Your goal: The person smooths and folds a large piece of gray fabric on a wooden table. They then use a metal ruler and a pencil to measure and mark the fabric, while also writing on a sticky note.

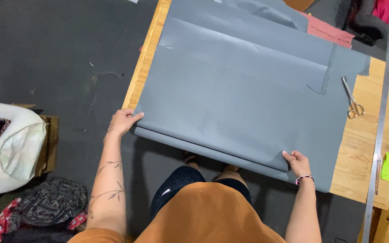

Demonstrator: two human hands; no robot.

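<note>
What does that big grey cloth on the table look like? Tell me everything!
The big grey cloth is smooth and plain, spread over the light wooden table. Its near edge is folded into layers and overhangs the table. The left hand and right hand grip that folded edge's ends. Soft creases cross it; a slit shows near the metal scissors.

1 head-worn camera looks steeply down from close above the person's chest, facing forward over the wooden bench (365, 139) and the dark floor (55, 49) beside it.

Dark grey floor (59, 54); wooden table (365, 148); perhaps concrete.
</note>
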